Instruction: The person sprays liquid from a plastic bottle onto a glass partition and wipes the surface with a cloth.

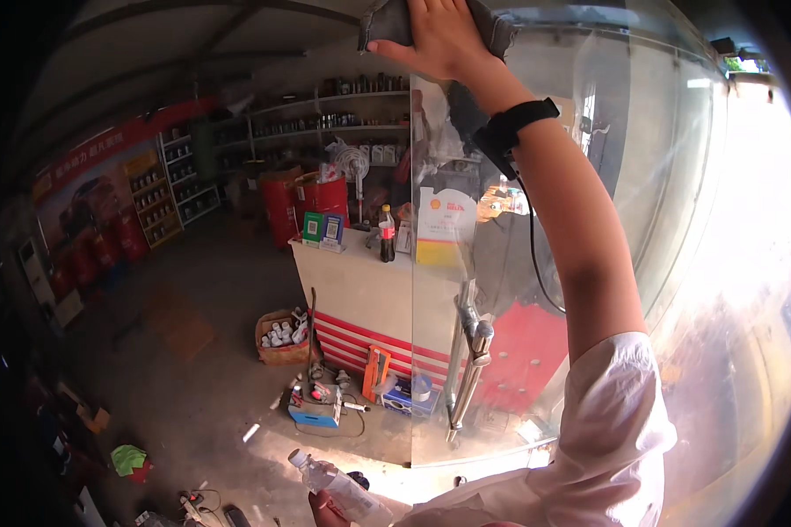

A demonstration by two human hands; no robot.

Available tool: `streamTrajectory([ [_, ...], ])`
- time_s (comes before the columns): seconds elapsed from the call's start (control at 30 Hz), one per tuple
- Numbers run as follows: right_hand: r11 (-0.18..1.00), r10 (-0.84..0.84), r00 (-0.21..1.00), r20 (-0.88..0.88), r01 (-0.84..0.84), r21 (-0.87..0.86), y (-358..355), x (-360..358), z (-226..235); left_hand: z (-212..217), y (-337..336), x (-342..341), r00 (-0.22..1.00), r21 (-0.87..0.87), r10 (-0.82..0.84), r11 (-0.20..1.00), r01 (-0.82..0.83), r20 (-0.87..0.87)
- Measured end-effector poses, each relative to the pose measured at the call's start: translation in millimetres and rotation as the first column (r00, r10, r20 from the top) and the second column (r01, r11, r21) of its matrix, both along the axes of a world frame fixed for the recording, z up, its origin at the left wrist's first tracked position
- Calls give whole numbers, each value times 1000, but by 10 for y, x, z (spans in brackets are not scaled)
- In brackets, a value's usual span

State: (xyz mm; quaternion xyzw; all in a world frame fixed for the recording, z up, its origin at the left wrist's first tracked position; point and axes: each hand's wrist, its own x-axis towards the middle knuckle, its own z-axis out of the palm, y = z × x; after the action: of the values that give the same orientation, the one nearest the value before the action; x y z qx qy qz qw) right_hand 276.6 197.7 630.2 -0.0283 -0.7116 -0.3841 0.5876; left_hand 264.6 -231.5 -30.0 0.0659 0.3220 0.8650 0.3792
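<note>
While right hand (439, 39) presses cloth (387, 22) on glass door (606, 176), left hand (325, 509) grips bottle (338, 485)

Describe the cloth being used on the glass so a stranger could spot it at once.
Start at the big glass door that fills the right of the view and follow its edge to the top. There the raised right hand, black band on its wrist, presses a grey cloth flat against the pane. It is the only fabric up there.

The glass door (606, 202) blocks the way to the right. Its metal handle (471, 360) sticks out low on it. Left of the door is open air, down to the counter (351, 281), probably reachable.
</note>
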Motion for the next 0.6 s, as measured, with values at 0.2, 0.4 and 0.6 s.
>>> streamTrajectory([
  [0.2,993,-78,995,-64,72,-88,-237,-118,527,-214,96,5,985,-89,98,990,-112,-145],
  [0.4,980,66,998,-19,-61,189,-2,32,-226,-73,201,77,972,-12,89,996,-94,-219],
  [0.6,995,-68,986,155,55,86,-110,65,-928,-1042,12,-222,899,517,-242,856,20,365],
])
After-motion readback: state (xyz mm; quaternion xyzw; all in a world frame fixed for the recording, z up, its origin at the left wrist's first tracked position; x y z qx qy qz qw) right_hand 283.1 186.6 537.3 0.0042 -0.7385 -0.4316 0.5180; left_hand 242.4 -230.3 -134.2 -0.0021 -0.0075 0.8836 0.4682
